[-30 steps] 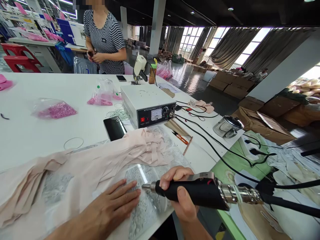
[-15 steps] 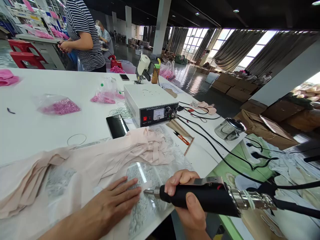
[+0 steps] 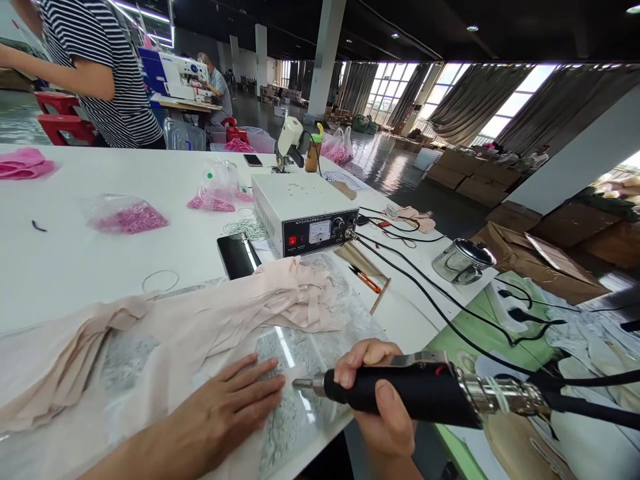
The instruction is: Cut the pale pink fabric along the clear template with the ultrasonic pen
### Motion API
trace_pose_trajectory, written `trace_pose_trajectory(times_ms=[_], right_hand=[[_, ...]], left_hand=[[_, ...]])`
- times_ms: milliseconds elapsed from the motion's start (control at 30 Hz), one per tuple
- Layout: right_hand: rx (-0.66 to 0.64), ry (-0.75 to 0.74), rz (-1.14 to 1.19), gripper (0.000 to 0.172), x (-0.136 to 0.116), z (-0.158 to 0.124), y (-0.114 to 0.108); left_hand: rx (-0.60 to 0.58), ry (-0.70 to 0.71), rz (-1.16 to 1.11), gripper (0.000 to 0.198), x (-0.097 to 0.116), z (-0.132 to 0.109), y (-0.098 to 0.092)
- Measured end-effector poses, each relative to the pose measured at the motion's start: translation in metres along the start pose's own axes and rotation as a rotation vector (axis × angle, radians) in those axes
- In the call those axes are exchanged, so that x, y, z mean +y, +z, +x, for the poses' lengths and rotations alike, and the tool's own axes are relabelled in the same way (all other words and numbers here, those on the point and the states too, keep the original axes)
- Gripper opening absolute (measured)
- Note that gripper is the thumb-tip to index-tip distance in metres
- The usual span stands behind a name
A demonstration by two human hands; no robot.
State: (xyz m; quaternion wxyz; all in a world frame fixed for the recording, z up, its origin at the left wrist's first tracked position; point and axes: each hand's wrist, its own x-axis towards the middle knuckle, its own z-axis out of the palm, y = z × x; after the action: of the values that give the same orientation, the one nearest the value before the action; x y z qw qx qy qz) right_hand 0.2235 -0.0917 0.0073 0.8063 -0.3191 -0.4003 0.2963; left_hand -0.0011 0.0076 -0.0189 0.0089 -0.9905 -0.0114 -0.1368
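Note:
My left hand [image 3: 227, 403] lies flat, fingers spread, on pale pink fabric [image 3: 190, 330] spread over a glass plate [image 3: 300, 347] at the table's near edge. My right hand [image 3: 377, 400] grips a black handheld tool [image 3: 415, 393] with a metal tip. The tip points left and sits just right of my left fingertips, above the glass. A thick black cable [image 3: 590, 410] runs from the tool's rear off to the right.
A white control box [image 3: 300, 210] with a meter stands mid-table, with cables [image 3: 425, 293] leading from it. Nearby lie a black phone [image 3: 237, 255], orange snips [image 3: 365, 279], bags of pink rings [image 3: 127, 217] and a metal pot [image 3: 463, 260]. A person in a striped shirt [image 3: 105, 73] stands far left.
The view has swung right, so the striped-shirt person slid to the left. Both my hands keep their pose; the tool tip stays beside my left fingertips.

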Motion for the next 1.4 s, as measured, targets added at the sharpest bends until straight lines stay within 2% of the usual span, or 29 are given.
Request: trace_pose_trajectory(times_ms=[133, 333, 467, 567, 633, 767, 933, 1033, 1233, 1333, 1400], right_hand=[[0.043, -0.013, 0.007, 0.015, -0.003, 0.002, -0.001], [0.038, -0.033, -0.031, 0.015, -0.001, 0.001, -0.005], [0.013, -0.021, -0.082, 0.015, -0.002, 0.001, -0.010], [0.021, -0.010, -0.100, 0.015, -0.005, 0.002, -0.013], [0.021, -0.016, -0.109, 0.016, -0.007, 0.002, -0.013], [0.019, -0.037, -0.121, 0.018, -0.008, 0.003, -0.011], [0.010, -0.038, -0.080, 0.016, -0.008, 0.003, -0.008], [-0.044, -0.012, -0.076, 0.016, -0.008, 0.000, -0.011], [-0.136, 0.054, -0.116, 0.020, -0.014, -0.009, -0.021], [-0.143, 0.053, -0.084, 0.020, -0.016, -0.009, -0.020], [-0.150, 0.056, -0.060, 0.019, -0.016, -0.008, -0.019]], left_hand=[[-0.010, -0.017, -0.032, 0.039, 0.000, 0.001, -0.001], [0.051, 0.008, 0.004, 0.036, 0.002, 0.003, -0.009], [0.006, -0.041, 0.052, 0.039, 0.017, -0.012, -0.010], [0.040, -0.117, 0.070, 0.039, 0.026, -0.029, -0.010], [0.067, -0.106, 0.090, 0.040, 0.028, -0.038, -0.013], [0.047, -0.055, 0.130, 0.039, 0.032, -0.046, -0.019], [0.067, -0.272, 0.005, 0.051, 0.055, -0.052, -0.008], [0.057, -0.286, -0.025, 0.052, 0.057, -0.056, -0.006], [0.016, -0.315, -0.042, 0.043, 0.048, -0.054, -0.033], [0.033, -0.297, 0.045, 0.040, 0.058, -0.046, -0.040], [0.063, -0.313, 0.103, 0.037, 0.067, -0.040, -0.036]])
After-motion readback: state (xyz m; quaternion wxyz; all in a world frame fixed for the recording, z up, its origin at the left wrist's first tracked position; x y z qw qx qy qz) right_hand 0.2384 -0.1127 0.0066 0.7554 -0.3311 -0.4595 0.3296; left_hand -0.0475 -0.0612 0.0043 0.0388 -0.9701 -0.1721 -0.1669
